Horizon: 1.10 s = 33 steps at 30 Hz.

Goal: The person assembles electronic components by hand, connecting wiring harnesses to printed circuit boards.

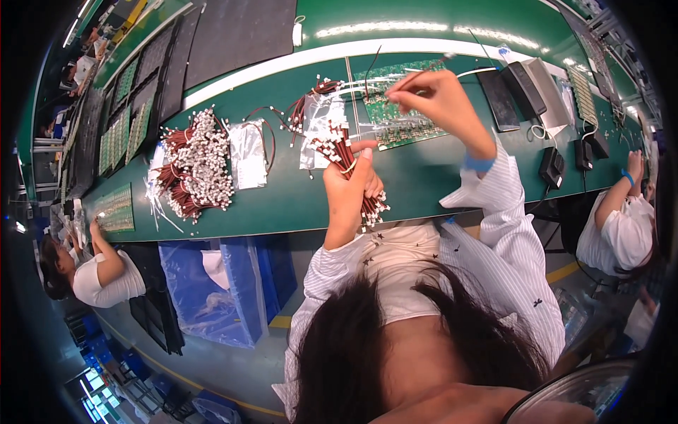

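Observation:
My left hand (346, 187) is closed round a bundle of thin red-brown wire cables (342, 145). White connectors stick out at the bundle's upper and lower ends. Farther up and to the right, my right hand (439, 99) pinches a single thin wire cable (426, 70) between thumb and fingers, and its far end points up to the right. Beneath this hand lies a panel of green circuit boards (406, 131), partly hidden by the hand and wrist. Clear plastic bags (316, 134) and more loose cables (295, 113) lie beyond the bundle.
On the green bench (282, 201), a large heap of white-ended cables (201, 166) sits to the left. Black power adapters (552, 167) and a dark flat device (498, 100) stand at right. Blue bins (212, 283) are below the bench edge. Co-workers (113, 277) sit on either side.

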Tool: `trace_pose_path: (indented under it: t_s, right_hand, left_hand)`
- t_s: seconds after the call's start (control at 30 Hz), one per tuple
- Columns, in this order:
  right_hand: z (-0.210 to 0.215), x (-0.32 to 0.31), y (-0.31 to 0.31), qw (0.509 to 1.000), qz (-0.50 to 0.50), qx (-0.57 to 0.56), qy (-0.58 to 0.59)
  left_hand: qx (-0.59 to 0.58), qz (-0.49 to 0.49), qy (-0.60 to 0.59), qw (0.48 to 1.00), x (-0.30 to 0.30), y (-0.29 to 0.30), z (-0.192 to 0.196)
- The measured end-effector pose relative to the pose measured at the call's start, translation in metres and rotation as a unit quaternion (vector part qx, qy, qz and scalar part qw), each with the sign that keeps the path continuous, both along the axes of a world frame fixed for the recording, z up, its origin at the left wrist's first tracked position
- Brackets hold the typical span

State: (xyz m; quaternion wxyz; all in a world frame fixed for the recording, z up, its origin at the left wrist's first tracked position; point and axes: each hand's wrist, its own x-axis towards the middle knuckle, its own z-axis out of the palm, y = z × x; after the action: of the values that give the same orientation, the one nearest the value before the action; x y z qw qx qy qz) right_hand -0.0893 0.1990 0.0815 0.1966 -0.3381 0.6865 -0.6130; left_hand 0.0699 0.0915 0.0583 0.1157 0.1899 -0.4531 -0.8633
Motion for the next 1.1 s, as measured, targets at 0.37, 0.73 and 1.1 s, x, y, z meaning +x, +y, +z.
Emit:
trace_pose_path:
  t_s: [0.37, 0.73, 1.1]
  right_hand:
    - [-0.071, -0.035, -0.023, 0.990, -0.047, 0.090, 0.103]
    - [-0.079, -0.026, -0.032, 0.971, -0.085, 0.074, 0.211]
    - [-0.089, -0.007, -0.038, 0.928, -0.181, 0.148, 0.291]
  left_hand:
    - [0.015, -0.022, -0.037, 0.999, 0.007, 0.000, -0.017]
    - [0.254, -0.162, 0.356, 0.885, 0.040, -0.012, 0.066]
    - [0.256, -0.461, 0.521, 0.671, -0.008, -0.007, 0.128]
